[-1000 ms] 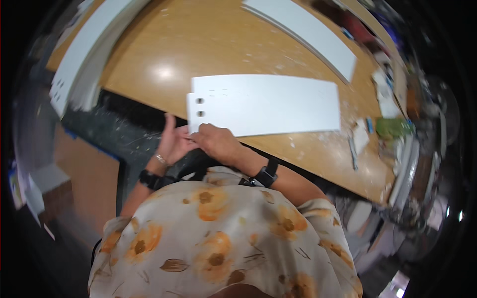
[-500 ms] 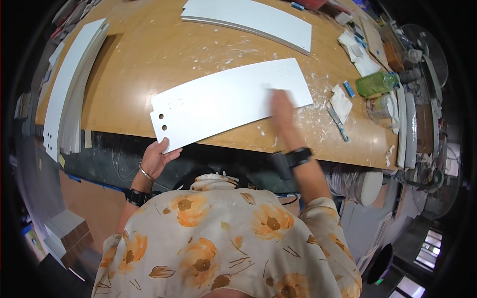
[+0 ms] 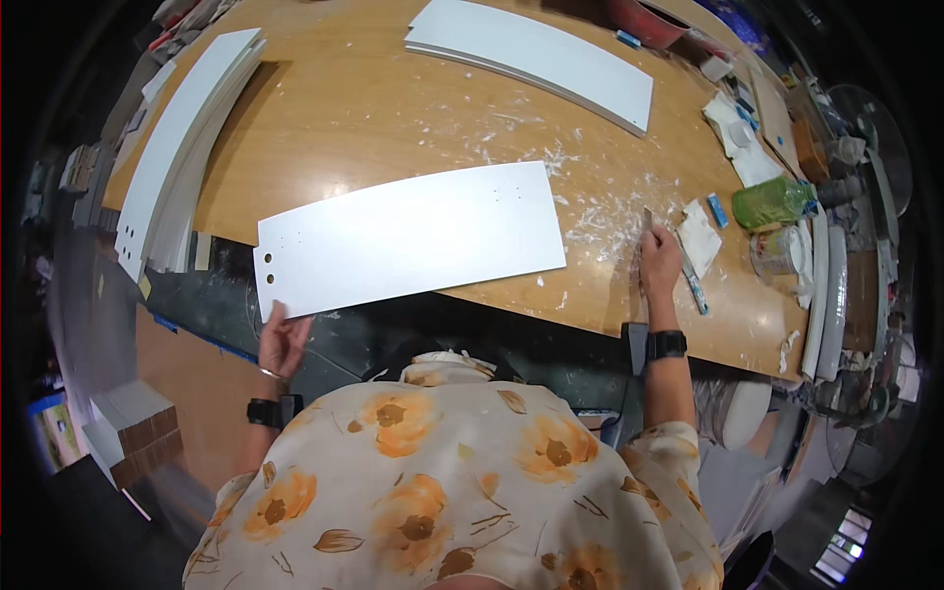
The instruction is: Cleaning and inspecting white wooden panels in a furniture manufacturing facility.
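Note:
A white curved panel (image 3: 413,241) lies at a slant on the wooden table, its left end overhanging the near edge. Two round holes and several tiny ones show at its left end, with more tiny holes at the right. My left hand (image 3: 283,344) pinches the panel's near left corner, thumb on top. Off the panel's right end, my right hand (image 3: 661,261) is closed on a thin flat greyish-brown piece (image 3: 647,219), seen nearly edge-on; its kind is unclear. That hand is over the table, just left of a crumpled white cloth (image 3: 699,239) and a slim blue-and-grey tool (image 3: 694,285).
Stacked white curved panels stand at the left (image 3: 182,128) and the far side (image 3: 531,59). White smears mark the table (image 3: 472,118). At right are a green bottle (image 3: 772,203), a tub (image 3: 777,252), a small blue block (image 3: 717,210) and white paper (image 3: 742,147).
My right hand has come off the panel's surface and moved right, past its end. The panel has shifted left and toward me, its corner still in my left hand. The head view has shifted.

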The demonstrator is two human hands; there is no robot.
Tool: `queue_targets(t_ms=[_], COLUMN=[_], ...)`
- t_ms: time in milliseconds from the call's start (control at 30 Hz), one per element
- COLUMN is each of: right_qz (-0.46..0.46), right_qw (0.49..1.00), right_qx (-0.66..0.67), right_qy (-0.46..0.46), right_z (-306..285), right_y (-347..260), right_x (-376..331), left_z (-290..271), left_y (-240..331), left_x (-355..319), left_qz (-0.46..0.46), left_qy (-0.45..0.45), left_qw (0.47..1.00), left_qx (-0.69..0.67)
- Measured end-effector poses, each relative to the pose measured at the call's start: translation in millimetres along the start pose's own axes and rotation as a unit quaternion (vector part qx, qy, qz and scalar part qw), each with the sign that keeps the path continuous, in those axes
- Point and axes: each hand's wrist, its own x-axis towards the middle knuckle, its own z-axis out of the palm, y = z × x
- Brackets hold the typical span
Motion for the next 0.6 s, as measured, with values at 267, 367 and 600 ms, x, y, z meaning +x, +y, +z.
queue_targets(t_ms=[267,367,600], right_qz=[-0.073,-0.168,-0.169], right_qw=[0.988,0.979,0.978], right_qx=[0.133,0.116,0.122], right_qy=[0.014,-0.004,0.021], right_z=[23.6,22.0,18.9], right_y=[-26.2,-23.6,-4.2], right_x=[-23.9,-19.5,-25.5], left_z=[86.8,95.0,132.2], left_y=[-68.5,-71.1,-50.6], left_x=[0.7,-3.2,-13.3], left_qz=[-0.133,-0.078,0.081], left_qy=[-0.112,-0.087,-0.076], left_qw=[0.984,0.992,0.992], left_qx=[0.027,0.045,0.056])
